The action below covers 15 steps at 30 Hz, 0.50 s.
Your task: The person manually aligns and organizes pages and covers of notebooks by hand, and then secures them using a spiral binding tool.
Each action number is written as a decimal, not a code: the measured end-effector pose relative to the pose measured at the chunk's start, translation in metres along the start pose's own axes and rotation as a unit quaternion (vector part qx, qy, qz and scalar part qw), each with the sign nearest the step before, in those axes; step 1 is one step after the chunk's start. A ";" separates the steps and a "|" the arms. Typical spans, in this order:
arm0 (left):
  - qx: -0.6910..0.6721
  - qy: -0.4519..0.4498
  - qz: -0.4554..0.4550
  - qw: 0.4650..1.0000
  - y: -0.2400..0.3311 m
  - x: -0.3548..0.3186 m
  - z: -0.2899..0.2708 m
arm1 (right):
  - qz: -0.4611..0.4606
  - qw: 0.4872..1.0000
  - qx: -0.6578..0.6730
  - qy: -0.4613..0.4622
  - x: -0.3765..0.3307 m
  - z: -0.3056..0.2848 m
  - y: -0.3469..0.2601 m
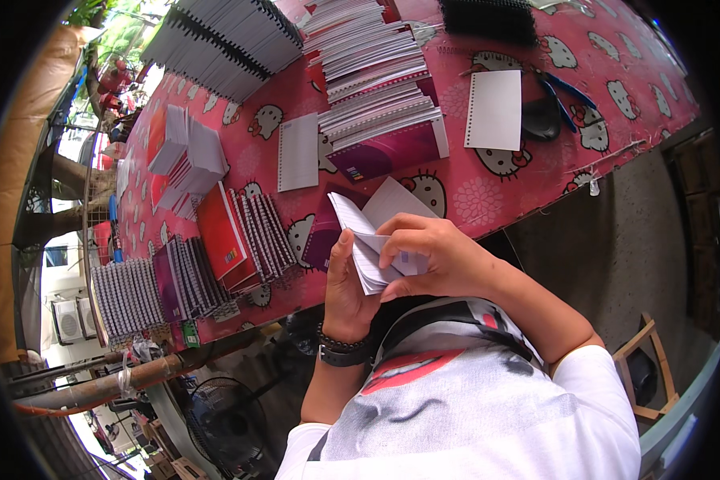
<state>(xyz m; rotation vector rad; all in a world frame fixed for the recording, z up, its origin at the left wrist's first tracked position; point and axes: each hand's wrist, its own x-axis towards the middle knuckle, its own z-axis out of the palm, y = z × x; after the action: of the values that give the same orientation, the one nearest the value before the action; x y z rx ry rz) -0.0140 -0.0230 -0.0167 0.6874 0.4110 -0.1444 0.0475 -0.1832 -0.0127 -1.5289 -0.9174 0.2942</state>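
Above the near table edge, a small stack of lined notebook pages (350, 214) is held partly fanned open. My left hand (349, 292) grips the stack from its left and lower side, thumb along the edge. The fingers of my right hand (434, 250) are curled over the leaves, pinching and parting them. A purple cover (322, 236) shows just left of the pages; whether it is joined to them I cannot tell. Beyond my hands, a long row of punched page blocks (376, 88) stands on the table, with a purple-covered one (392, 156) at the near end.
Spiral-bound notebooks (128, 296) and red-covered ones (224, 240) stand at the left. Loose punched sheets (298, 152) lie beside the row. Blue-handled pliers (568, 96) rest near a black mouse-shaped object (541, 120). Black wire combs (488, 20) lie at the back. The pink patterned table (480, 196) ends at right.
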 end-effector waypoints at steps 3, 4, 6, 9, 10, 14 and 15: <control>-0.003 -0.002 0.002 1.000 0.000 0.000 0.003 | -0.007 1.000 -0.009 0.013 0.000 0.001 -0.001; -0.004 -0.004 0.000 1.000 0.000 0.000 0.002 | -0.010 1.000 -0.010 0.018 0.000 0.001 -0.001; -0.007 -0.006 -0.001 1.000 0.000 0.000 0.003 | -0.005 1.000 -0.008 0.016 -0.001 0.002 -0.001; -0.012 -0.007 -0.001 1.000 0.000 -0.001 0.004 | -0.010 1.000 0.001 0.016 -0.001 0.002 0.002; -0.014 -0.007 -0.001 1.000 0.000 0.000 0.002 | -0.014 1.000 0.005 0.017 -0.001 0.002 0.003; -0.018 -0.008 -0.001 1.000 0.000 0.000 0.000 | -0.009 1.000 0.018 0.014 -0.001 0.001 0.003; -0.011 -0.005 0.003 1.000 0.000 0.000 0.001 | -0.005 1.000 0.022 0.012 -0.001 0.001 0.003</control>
<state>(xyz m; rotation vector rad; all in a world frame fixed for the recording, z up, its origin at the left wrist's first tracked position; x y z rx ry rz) -0.0137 -0.0236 -0.0164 0.6659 0.4007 -0.1380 0.0476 -0.1830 -0.0158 -1.4840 -0.8940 0.2852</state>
